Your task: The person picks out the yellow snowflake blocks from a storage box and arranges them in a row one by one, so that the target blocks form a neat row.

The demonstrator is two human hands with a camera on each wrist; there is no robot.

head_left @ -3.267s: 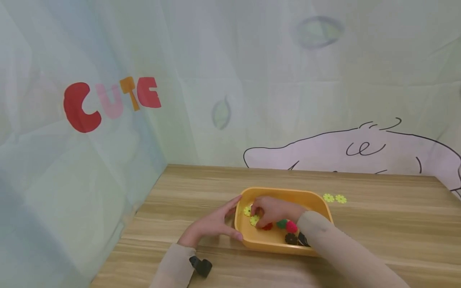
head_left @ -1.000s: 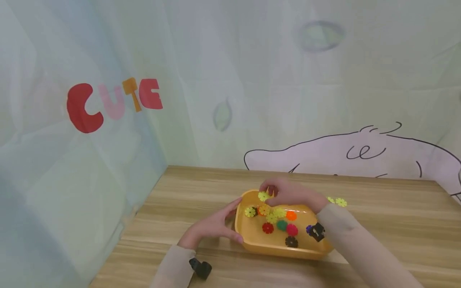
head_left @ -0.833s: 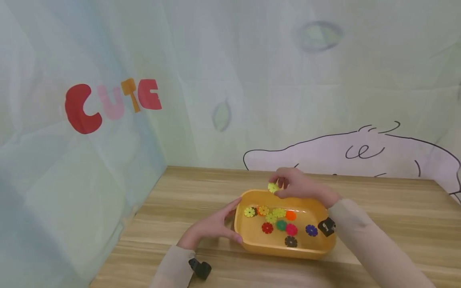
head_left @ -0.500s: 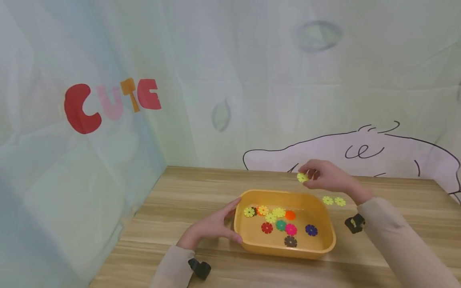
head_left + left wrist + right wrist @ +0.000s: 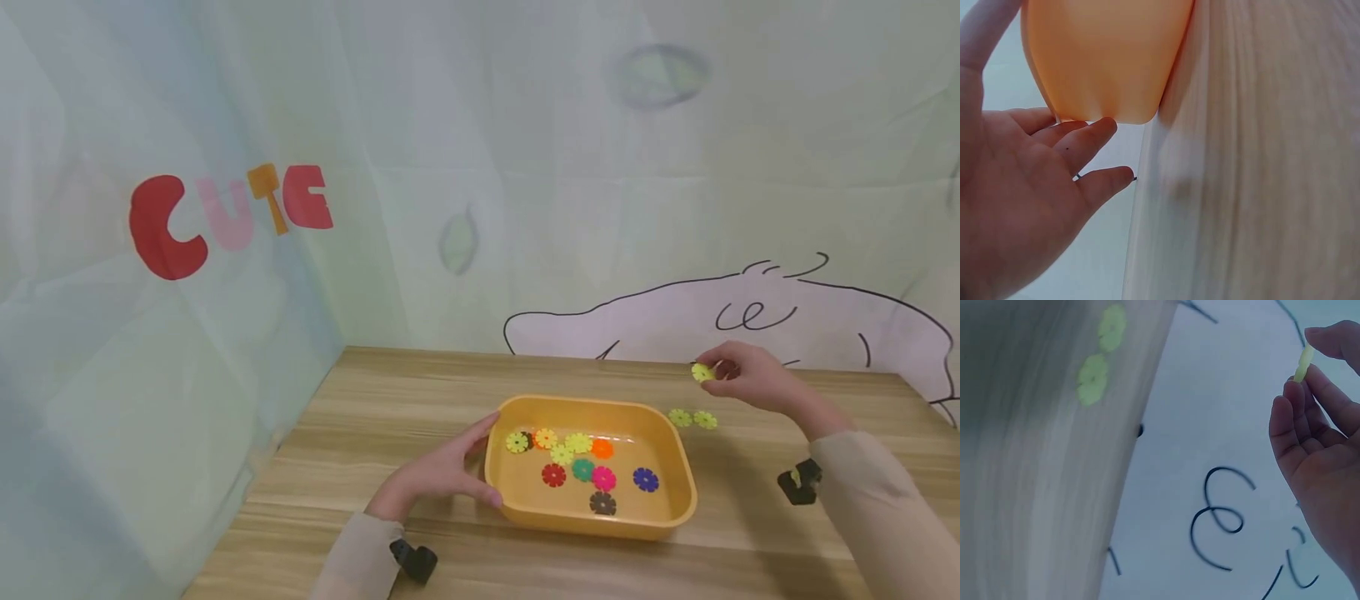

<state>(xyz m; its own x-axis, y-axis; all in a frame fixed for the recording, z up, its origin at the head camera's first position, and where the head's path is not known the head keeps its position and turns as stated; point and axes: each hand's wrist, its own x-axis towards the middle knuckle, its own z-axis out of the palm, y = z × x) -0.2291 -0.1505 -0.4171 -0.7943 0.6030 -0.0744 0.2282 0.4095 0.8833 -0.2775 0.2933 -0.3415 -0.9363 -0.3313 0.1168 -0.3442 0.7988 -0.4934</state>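
In the head view, my right hand (image 5: 757, 379) pinches a yellow snowflake disc (image 5: 702, 372) between thumb and fingers, above the back right of the table. The right wrist view shows this yellow disc (image 5: 1303, 362) edge-on at the fingertips. Below it, two yellow discs (image 5: 705, 420) lie side by side on the table. My left hand (image 5: 442, 471) touches the left end of the yellow-orange plastic tub (image 5: 592, 523), thumb and fingers spread. In the left wrist view its fingers (image 5: 1094, 139) lie against the tub's outer wall (image 5: 1107, 69).
Several discs lie inside the tub, among them a red one (image 5: 553, 475), a green one (image 5: 582, 470), a blue one (image 5: 646, 479) and a dark one (image 5: 602, 503). Wood-grain tabletop (image 5: 405, 383) surrounds the tub. A printed cloth (image 5: 420, 150) hangs behind and to the left.
My right hand came out of the tub with a yellow disc and moved right, past the tub's right end, above the two discs on the table. The left hand stayed at the tub.
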